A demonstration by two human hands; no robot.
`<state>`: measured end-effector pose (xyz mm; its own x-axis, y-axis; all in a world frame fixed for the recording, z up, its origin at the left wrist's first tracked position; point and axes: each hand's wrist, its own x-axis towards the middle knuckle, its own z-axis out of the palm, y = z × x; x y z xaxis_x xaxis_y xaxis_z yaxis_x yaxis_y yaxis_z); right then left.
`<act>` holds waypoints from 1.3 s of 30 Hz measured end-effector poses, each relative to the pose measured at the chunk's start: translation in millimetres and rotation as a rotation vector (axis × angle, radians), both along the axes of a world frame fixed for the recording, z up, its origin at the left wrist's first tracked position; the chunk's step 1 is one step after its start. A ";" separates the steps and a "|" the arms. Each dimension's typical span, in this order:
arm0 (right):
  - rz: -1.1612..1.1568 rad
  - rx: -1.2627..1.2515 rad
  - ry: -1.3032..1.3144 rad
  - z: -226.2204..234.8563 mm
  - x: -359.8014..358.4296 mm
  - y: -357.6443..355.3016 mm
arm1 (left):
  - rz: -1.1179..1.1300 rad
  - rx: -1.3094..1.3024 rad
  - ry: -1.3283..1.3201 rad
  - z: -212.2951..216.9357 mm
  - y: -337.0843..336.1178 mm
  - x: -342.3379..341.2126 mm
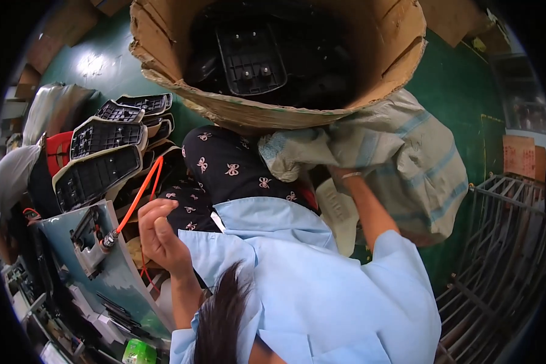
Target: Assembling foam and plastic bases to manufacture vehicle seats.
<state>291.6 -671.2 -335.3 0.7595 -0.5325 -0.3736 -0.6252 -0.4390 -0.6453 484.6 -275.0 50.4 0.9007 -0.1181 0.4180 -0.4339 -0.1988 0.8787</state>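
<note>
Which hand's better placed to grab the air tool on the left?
Left, I'd say. The left hand is loosely curled near the orange hose, close to the air tool. The right forearm is on the far side, reaching to the woven sack, its hand mostly hidden.

Moderately lit indoor fisheye view, clear at the center, bent and blackened around the rim.
Light from an unseen source leaves a white glare on the green floor (118, 68) at upper left; the pale blue shirt (327, 291) is evenly lit with soft fold shadows. Deep shade inside the cardboard drum (285, 110) swallows detail. A pale bundle (54, 108) at left is smeared by blur; the metal rack (509, 201) at right curves with distortion.
</note>
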 end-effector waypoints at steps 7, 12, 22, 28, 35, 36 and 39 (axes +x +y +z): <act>0.742 0.239 0.367 63.0 26.7 27.0 | -0.063 0.100 0.173 -9.5 -16.5 -18.3; 0.973 0.006 0.474 100.6 27.4 48.9 | -0.033 0.173 0.327 -21.8 -17.1 -25.6; 1.186 -0.032 0.211 85.2 91.9 25.4 | 0.069 0.266 0.486 -32.8 -45.0 -15.8; 1.308 -0.079 -0.018 70.3 157.4 27.5 | 0.143 0.365 0.540 -38.6 -56.1 -13.7; 1.354 -0.067 -0.158 61.8 157.8 43.1 | 0.216 0.271 0.586 -44.4 -58.2 -10.7; 1.356 -0.065 -0.168 59.9 155.1 43.3 | 0.199 0.365 0.577 -42.9 -61.0 -8.7; 1.365 -0.052 -0.193 54.4 139.0 47.2 | 0.194 0.434 0.563 -44.5 -67.3 -8.8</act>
